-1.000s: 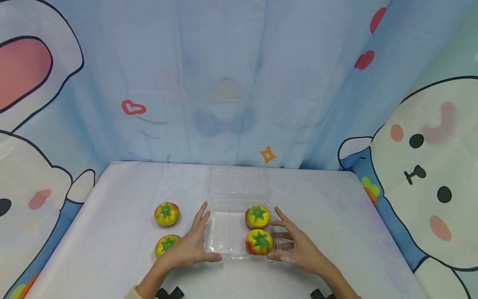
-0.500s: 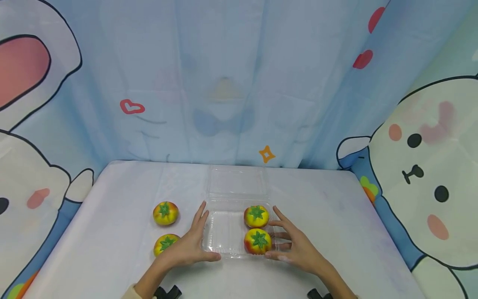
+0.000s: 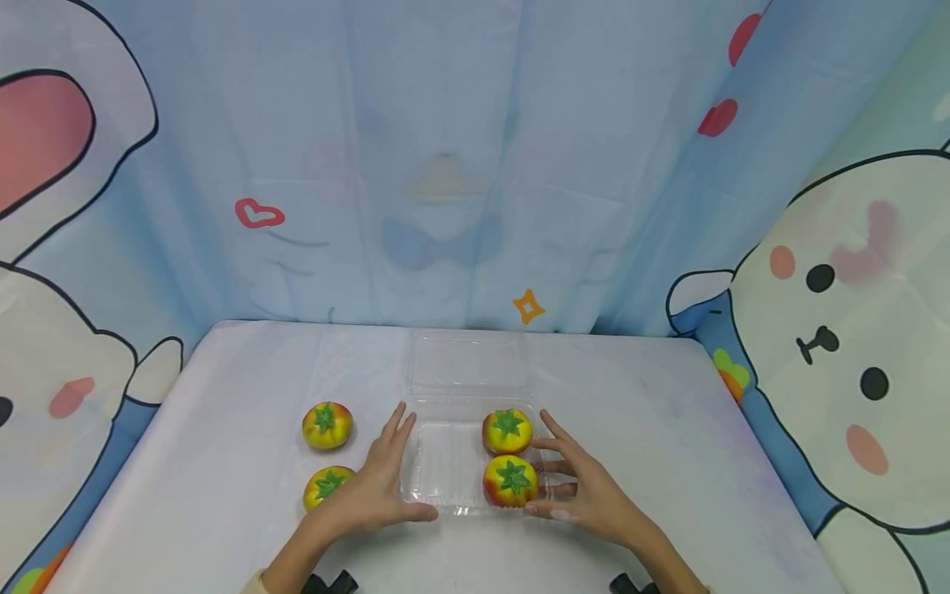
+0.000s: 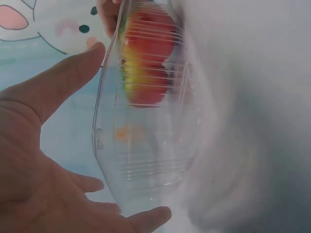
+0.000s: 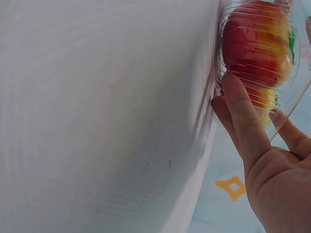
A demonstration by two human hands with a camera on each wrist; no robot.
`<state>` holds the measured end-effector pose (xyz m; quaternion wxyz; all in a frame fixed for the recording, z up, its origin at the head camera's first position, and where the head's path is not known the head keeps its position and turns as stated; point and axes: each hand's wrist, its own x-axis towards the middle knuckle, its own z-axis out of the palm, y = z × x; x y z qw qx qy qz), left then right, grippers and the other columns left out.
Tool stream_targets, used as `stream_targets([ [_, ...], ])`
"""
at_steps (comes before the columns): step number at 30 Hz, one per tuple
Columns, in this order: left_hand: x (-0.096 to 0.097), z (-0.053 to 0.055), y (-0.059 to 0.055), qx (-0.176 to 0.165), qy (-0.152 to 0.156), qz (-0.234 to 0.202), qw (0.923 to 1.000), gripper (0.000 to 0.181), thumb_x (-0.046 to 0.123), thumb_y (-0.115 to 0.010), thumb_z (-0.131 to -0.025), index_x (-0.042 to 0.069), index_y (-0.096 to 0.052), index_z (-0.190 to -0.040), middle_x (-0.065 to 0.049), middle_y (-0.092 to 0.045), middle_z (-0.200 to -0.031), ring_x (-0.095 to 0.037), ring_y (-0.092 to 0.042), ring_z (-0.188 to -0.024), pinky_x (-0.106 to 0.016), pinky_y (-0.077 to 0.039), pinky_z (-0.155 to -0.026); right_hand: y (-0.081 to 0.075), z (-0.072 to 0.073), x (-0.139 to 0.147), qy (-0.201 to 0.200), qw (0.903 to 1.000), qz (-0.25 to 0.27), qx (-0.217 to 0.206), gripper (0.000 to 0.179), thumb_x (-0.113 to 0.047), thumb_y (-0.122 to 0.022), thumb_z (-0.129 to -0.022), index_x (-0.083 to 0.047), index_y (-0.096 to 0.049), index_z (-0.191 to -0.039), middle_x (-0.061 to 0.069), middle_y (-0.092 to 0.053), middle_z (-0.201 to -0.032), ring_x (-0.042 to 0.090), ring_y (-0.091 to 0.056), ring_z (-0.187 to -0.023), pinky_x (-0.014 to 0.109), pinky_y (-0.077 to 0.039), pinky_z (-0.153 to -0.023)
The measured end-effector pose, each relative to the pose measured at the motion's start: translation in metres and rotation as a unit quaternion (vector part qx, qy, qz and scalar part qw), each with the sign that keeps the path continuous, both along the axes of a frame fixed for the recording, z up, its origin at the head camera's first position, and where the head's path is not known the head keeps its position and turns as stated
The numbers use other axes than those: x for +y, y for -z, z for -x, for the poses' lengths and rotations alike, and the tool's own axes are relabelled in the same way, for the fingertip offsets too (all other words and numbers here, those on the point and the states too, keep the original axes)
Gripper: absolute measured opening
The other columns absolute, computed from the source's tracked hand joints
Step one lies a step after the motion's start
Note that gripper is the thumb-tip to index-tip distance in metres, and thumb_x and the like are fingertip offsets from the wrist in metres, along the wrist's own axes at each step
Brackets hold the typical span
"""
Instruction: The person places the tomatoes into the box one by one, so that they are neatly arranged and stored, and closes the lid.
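I am framing a clear box [image 3: 445, 470] between my left hand [image 3: 371, 495] and right hand [image 3: 594, 491], its lid [image 3: 467, 363] lying open near the table's far edge; two fruits [image 3: 510, 482] are sitting inside, two more fruits [image 3: 327, 426] nearer the left edge.

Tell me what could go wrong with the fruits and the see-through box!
The box might tip if lifted, because the two fruits inside both sit on its right side. Its lid is open, so they could tumble out. And the nearer loose fruit, partly hidden by the left grip from above, could get bumped and roll.
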<state>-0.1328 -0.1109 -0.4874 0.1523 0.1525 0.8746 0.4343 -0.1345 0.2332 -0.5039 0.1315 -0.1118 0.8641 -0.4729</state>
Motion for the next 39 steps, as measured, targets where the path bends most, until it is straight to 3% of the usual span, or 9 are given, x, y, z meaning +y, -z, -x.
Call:
stream_targets([
  [10,-0.012,-0.009,-0.022,0.034,-0.033,-0.015,0.9988,0.103,0.035,-0.083,-0.091,0.026,-0.019,-0.171,-0.006,-0.024,-0.178,-0.039,-0.025,-0.164,-0.067,-0.025,-0.13,-0.001,-0.002,-0.001,-0.002,0.9999,0.001,0.01,0.081,-0.035,-0.096,-0.078,-0.02,-0.056,-0.147,0.002,-0.008,-0.181,0.038,-0.067,-0.127,0.031,-0.066,-0.087],
  [18,-0.026,-0.028,-0.032,0.082,-0.046,0.018,0.9954,0.098,0.027,-0.083,-0.092,0.026,-0.022,-0.17,-0.003,-0.029,-0.176,-0.035,-0.027,-0.163,-0.063,-0.035,-0.126,0.0,-0.001,-0.001,0.003,0.9998,-0.01,0.014,0.083,-0.037,-0.096,-0.076,-0.02,-0.056,-0.147,0.0,-0.01,-0.181,0.04,-0.065,-0.131,0.029,-0.066,-0.087],
  [25,-0.041,-0.047,-0.036,0.147,-0.052,0.05,0.9865,0.087,0.021,-0.083,-0.09,0.023,-0.038,-0.164,-0.001,-0.04,-0.171,-0.032,-0.037,-0.158,-0.063,-0.043,-0.12,0.0,-0.001,-0.002,0.002,0.9997,-0.017,0.014,0.086,-0.038,-0.096,-0.076,-0.019,-0.056,-0.149,0.0,-0.015,-0.18,0.041,-0.063,-0.132,0.03,-0.066,-0.088],
  [31,-0.055,-0.051,-0.039,0.142,-0.072,0.088,0.9833,0.08,0.02,-0.087,-0.087,0.024,-0.049,-0.157,0.0,-0.048,-0.164,-0.027,-0.046,-0.148,-0.057,-0.052,-0.113,0.0,-0.001,-0.001,0.0,0.9998,-0.015,0.016,0.085,-0.037,-0.096,-0.077,-0.019,-0.056,-0.149,0.001,-0.016,-0.18,0.041,-0.063,-0.133,0.03,-0.066,-0.088],
  [39,-0.07,-0.054,-0.026,0.128,-0.105,0.134,0.9771,0.078,0.017,-0.092,-0.081,0.016,-0.056,-0.151,-0.004,-0.052,-0.156,-0.03,-0.049,-0.135,-0.054,-0.054,-0.109,0.0,-0.001,-0.002,-0.002,0.9998,-0.014,0.017,0.086,-0.036,-0.096,-0.077,-0.018,-0.054,-0.15,0.002,-0.015,-0.18,0.04,-0.064,-0.131,0.03,-0.066,-0.088],
])
